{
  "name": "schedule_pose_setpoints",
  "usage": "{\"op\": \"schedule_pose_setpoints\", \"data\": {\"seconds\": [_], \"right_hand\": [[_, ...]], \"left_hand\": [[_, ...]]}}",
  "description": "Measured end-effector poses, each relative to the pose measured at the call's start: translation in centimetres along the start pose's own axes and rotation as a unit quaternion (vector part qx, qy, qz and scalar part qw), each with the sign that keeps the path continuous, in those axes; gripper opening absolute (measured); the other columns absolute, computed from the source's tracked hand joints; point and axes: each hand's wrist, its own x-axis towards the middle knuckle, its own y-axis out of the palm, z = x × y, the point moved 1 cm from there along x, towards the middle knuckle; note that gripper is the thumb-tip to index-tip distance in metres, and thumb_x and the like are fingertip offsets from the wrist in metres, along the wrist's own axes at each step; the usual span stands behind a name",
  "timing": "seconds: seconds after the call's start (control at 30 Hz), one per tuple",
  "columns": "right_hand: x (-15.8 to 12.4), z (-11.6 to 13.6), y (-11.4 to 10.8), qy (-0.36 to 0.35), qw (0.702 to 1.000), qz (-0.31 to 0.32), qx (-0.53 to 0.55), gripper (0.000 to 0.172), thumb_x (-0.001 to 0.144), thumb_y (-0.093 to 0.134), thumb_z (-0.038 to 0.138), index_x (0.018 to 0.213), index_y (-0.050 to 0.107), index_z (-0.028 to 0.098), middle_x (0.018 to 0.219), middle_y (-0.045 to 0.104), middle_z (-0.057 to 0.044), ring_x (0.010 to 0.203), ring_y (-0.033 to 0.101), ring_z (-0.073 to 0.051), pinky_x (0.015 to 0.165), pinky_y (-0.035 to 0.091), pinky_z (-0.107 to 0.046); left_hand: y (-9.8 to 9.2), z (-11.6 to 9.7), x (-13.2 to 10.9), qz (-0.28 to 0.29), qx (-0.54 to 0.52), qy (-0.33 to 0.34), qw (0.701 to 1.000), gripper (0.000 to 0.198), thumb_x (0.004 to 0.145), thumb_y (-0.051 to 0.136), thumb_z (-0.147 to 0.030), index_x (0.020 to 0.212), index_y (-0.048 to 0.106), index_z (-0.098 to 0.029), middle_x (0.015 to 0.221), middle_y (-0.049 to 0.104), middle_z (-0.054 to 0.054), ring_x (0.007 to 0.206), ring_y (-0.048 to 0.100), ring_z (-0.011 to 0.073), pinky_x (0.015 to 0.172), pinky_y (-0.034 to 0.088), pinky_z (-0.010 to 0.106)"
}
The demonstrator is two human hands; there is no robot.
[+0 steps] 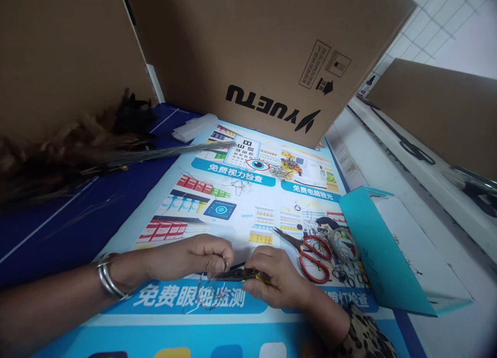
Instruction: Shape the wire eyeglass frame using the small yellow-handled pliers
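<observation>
My left hand [209, 255], with a silver bangle on its wrist, is closed in a pinch at the middle front of the printed sheet. Thin wire strands [212, 296] with tiny coloured bits hang beneath its fingertips. My right hand [277, 280] is wrapped around a pair of pliers [233, 274], whose dark jaws point left and reach the left fingertips. Whether the jaws grip a strand is too small to tell. Scissors [315, 259] with red handles lie just beyond the right hand. Beside them are a roll of tape [344, 245] and small dark loops [351, 277].
A teal box [373, 259] with a white inside stands open at the right. Large cardboard boxes [264, 47] rise behind the sheet. At left lies a bundle of long thin wires [174, 151] with brown, feathery ends [77, 145]. Small wire pieces [281, 171] are scattered farther back.
</observation>
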Motion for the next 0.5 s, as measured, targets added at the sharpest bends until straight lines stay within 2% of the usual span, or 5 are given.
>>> {"op": "schedule_pose_setpoints", "data": {"seconds": [0.23, 0.5], "right_hand": [[-0.01, 0.16, 0.04, 0.006, 1.000, 0.022, -0.016, 0.045, 0.099, 0.034, 0.055, 0.084, 0.058, 0.020, 0.072, 0.057, -0.002, 0.067, 0.053, -0.015, 0.059, 0.038, -0.026], [-0.13, 0.19, 0.45, 0.016, 0.999, 0.011, -0.050, 0.042, 0.097, 0.037, 0.052, 0.079, 0.057, 0.019, 0.071, 0.057, -0.003, 0.064, 0.052, -0.016, 0.057, 0.036, -0.026]], "left_hand": [[0.04, -0.07, -0.03, -0.003, 0.018, -0.002, 1.000, 0.036, 0.088, 0.059, -0.052, 0.078, 0.067, -0.018, 0.068, 0.051, -0.001, 0.064, 0.043, 0.0147, 0.059, 0.037, 0.025], [0.09, -0.22, -0.06, -0.001, -0.001, -0.006, 1.000, 0.036, 0.088, 0.060, -0.051, 0.077, 0.065, -0.018, 0.067, 0.051, -0.002, 0.063, 0.042, 0.0136, 0.058, 0.034, 0.024]]}}
